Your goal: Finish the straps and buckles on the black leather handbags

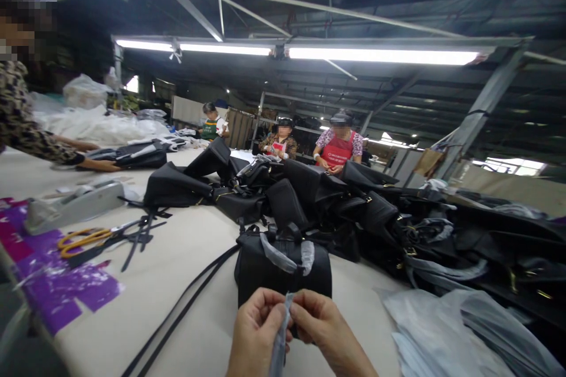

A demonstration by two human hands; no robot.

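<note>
My left hand [255, 327] and my right hand [321, 330] meet low in the view, pinching a narrow strip of clear bluish plastic film [279, 336] between their fingers. Just beyond them stands a black leather handbag [283, 271], its handles partly wrapped in similar film. A long black strap [183, 306] runs from the bag toward the bottom left. Part of the bag's lower front is hidden behind my hands.
A heap of black handbags [318, 200] covers the long cream work table [190, 247]. Loose plastic sheets [455, 330] lie at right. Orange-handled scissors [84, 241], black straps, a grey tool and purple paper [57, 277] lie at left. A co-worker's arm [44, 147] reaches in at left; other workers sit beyond.
</note>
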